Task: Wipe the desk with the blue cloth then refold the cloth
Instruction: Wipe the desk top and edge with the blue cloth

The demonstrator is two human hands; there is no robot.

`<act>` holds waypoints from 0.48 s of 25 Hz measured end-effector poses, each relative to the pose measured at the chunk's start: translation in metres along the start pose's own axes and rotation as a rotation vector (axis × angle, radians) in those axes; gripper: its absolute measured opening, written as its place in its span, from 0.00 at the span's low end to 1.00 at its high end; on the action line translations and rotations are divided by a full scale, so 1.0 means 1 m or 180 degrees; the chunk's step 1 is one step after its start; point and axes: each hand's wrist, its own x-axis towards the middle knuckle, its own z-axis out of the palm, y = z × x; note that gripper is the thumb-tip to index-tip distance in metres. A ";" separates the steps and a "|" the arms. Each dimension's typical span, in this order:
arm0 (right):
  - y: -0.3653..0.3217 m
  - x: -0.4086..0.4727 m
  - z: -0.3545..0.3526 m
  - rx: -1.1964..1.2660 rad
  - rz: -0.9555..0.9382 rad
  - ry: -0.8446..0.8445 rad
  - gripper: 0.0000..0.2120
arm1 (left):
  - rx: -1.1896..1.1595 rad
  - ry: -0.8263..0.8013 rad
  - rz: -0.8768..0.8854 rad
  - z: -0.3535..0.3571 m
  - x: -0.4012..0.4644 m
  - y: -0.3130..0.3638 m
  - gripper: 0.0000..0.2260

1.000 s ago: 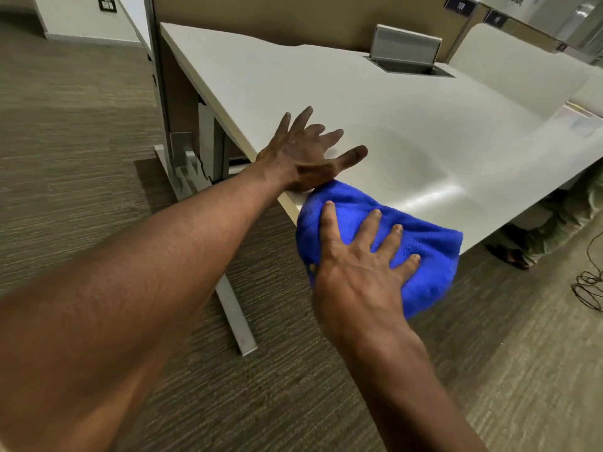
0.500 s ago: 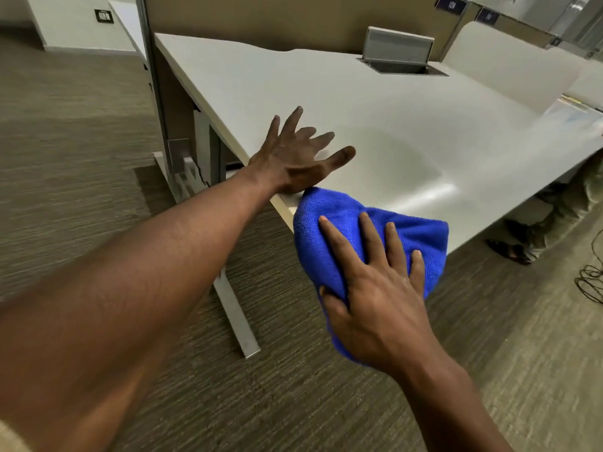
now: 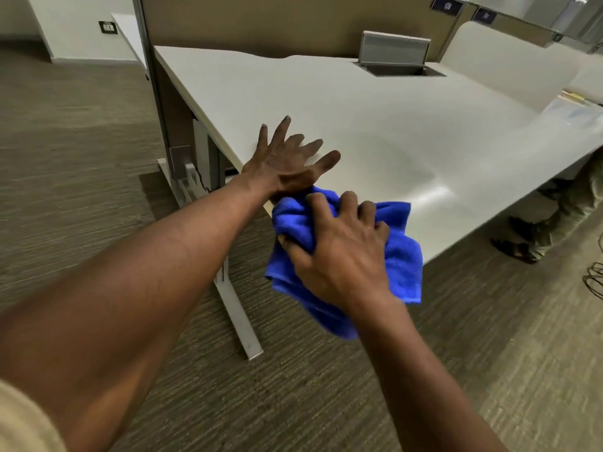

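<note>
Hands: left hand [image 3: 287,164] lies flat and spread on the desk [image 3: 375,119], holding nothing; right hand [image 3: 342,252] is closed in a fist around the blue cloth [image 3: 403,256].
Cloth: bunched at the desk's near edge, at about five o'clock from the left hand, with much of it hanging off over the carpet [image 3: 81,158].
Change: a second ago the right palm pressed the cloth flat with fingers spread; now the fingers have curled in and gathered it up.
Meaning: wiping looks finished at this corner, I'd say; refolding likely comes next.
Left hand's job: it has stayed planted, seemingly bracing.
Further off: an open cable hatch [image 3: 396,58] at one o'clock.
</note>
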 end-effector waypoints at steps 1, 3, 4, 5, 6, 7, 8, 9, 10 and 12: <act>0.010 -0.003 -0.006 0.0332 -0.0016 -0.0029 0.25 | 0.0005 0.0013 0.0012 0.000 -0.001 0.000 0.42; 0.032 -0.015 -0.013 0.0666 0.0027 -0.0200 0.26 | -0.0030 0.0055 0.0049 0.000 -0.003 0.000 0.40; 0.041 -0.024 -0.015 0.0653 0.0053 -0.0387 0.30 | -0.0062 0.0064 0.0049 0.001 -0.004 0.000 0.40; 0.045 -0.034 -0.016 0.0579 0.0073 -0.0585 0.34 | -0.0079 0.0057 0.0036 0.001 -0.005 0.000 0.40; 0.045 -0.044 -0.014 0.0464 0.0058 -0.0722 0.36 | -0.0078 0.0033 0.0023 0.000 -0.006 0.001 0.40; 0.043 -0.053 -0.011 0.0305 0.0004 -0.0769 0.37 | -0.0078 0.0001 0.0018 0.000 -0.006 0.001 0.39; 0.039 -0.061 -0.008 0.0112 -0.0055 -0.0731 0.37 | -0.0084 -0.0018 0.0024 -0.001 -0.007 0.003 0.39; 0.032 -0.064 -0.005 -0.0074 -0.0072 -0.0650 0.37 | -0.0079 -0.0023 0.0035 -0.002 -0.006 0.004 0.38; 0.024 -0.063 -0.002 -0.0217 -0.0035 -0.0581 0.38 | -0.0061 -0.0034 0.0038 -0.003 -0.006 0.003 0.37; 0.005 -0.050 0.004 -0.0474 0.0095 -0.0489 0.40 | -0.0023 -0.0075 0.0046 -0.002 -0.005 0.003 0.37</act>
